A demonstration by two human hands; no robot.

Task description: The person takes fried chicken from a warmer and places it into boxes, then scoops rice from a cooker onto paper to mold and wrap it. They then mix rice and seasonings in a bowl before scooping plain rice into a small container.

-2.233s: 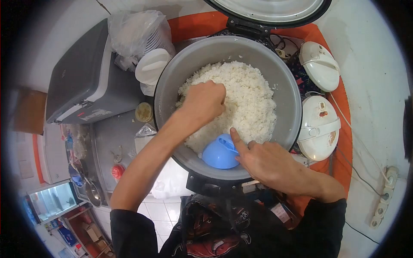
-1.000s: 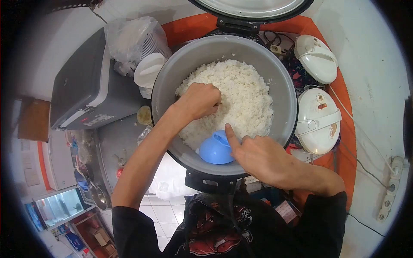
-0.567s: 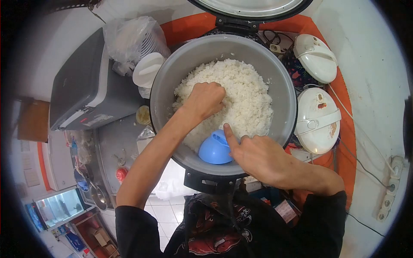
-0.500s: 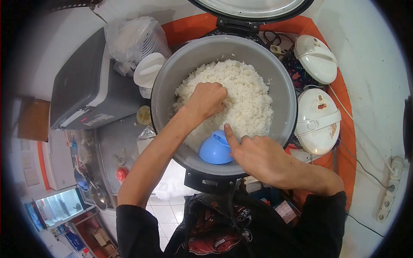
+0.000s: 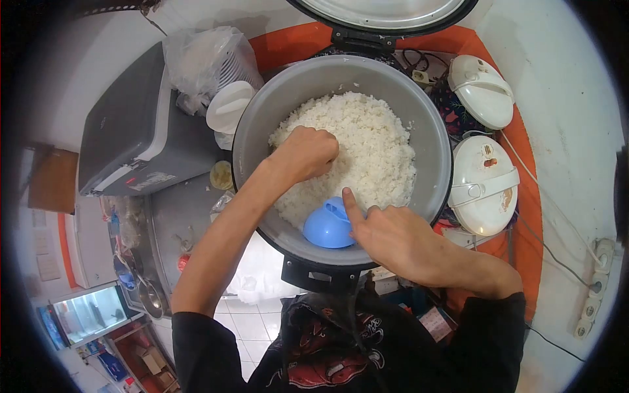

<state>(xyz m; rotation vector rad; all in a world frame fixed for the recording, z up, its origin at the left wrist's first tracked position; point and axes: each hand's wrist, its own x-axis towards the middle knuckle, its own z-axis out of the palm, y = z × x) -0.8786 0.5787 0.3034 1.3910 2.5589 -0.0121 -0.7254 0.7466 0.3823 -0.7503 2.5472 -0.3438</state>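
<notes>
A big grey rice cooker pot [image 5: 429,131] stands open in front of me, its lid [image 5: 386,13] raised at the back. White cooked rice [image 5: 373,141] fills most of it. My left hand [image 5: 306,154] is closed and pressed into the rice on the left side; whether it grips a tool is hidden. My right hand [image 5: 393,239] rests on the pot's near rim and holds a small blue plastic bowl [image 5: 326,227], index finger along its edge. The bowl tilts against the near edge of the rice.
Two white rice cookers [image 5: 481,88] [image 5: 485,187] sit to the right on an orange surface [image 5: 524,216]. A grey box-shaped appliance [image 5: 131,124], a plastic bag [image 5: 203,56] and a white lid [image 5: 226,105] lie left of the pot. A power strip [image 5: 593,288] lies at the far right.
My left hand has shifted a little within the rice, first towards the middle, then back to the left. The right hand and blue bowl stay at the near rim.
</notes>
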